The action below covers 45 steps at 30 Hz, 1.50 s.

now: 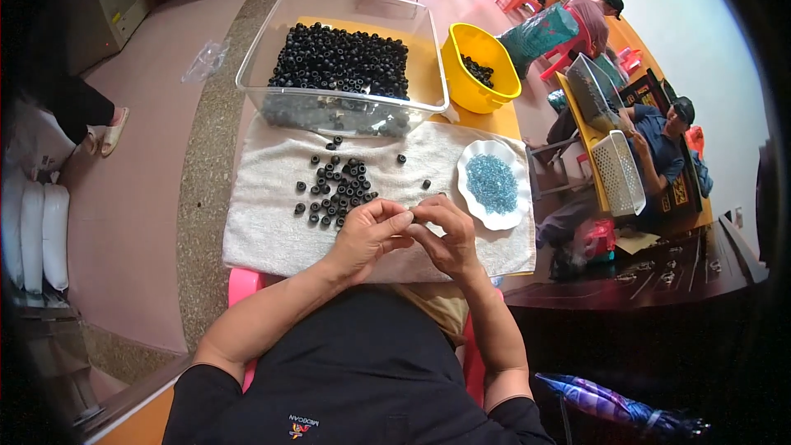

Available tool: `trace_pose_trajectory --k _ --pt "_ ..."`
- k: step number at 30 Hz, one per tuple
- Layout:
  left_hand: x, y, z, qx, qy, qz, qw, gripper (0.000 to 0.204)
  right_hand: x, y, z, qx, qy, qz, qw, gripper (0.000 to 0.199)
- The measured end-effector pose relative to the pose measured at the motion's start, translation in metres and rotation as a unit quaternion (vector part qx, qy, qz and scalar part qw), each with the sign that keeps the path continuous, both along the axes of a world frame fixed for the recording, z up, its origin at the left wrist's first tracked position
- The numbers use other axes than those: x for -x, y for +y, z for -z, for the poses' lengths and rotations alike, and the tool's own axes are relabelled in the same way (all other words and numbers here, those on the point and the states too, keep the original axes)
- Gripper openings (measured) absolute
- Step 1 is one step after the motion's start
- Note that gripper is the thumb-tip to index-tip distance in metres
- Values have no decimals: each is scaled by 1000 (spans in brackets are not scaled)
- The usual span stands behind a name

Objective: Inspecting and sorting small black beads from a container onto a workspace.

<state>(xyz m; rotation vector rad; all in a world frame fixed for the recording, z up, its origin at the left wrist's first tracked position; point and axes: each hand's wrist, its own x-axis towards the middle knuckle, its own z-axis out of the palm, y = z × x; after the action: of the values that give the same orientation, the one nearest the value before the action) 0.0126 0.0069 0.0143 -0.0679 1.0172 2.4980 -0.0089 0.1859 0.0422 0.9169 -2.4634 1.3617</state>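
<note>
My left hand (369,235) and my right hand (446,236) meet over the near part of a white towel (272,235). Both have thumb and fingers pinched together, the tips touching. Whatever lies between them is too small and covered to make out. Left of the fingers, a loose group of small black ring-like pieces with holes (340,187) is spread on the towel. A single black piece (426,185) lies just beyond my right hand. Beside that hand stands a white scalloped dish (496,221) holding many tiny pale-blue pieces (493,184).
At the table's far side stands a large transparent bin (426,74) with a heap of black pieces. A yellow tub (474,99) beside it holds more. Two people sit at the right, one by a white perforated basket (618,173). A folded umbrella (610,404) lies at lower right.
</note>
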Motion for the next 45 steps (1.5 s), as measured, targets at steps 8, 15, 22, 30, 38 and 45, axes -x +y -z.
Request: trace_pose_trajectory --k 8,15,22,30,38,45 --pt "4 -1 3 -40 3 32 999 15 -7 2 1 27 14 -11 999 31" --pt "7 -6 2 0 13 40 999 15 -12 -7 1 21 153 17 988 53" --pt "5 -3 1 2 25 17 1000 13 -14 -6 3 17 137 39 990 48" --pt "-1 4 9 58 10 -40 997 15 13 8 -28 -19 -79 66 994 21" --pt "-3 11 11 63 33 -53 996 15 75 0 -16 -158 68 14 985 15" --pt "-1 7 10 70 34 -68 995 13 83 38 -28 -196 70 123 970 14"
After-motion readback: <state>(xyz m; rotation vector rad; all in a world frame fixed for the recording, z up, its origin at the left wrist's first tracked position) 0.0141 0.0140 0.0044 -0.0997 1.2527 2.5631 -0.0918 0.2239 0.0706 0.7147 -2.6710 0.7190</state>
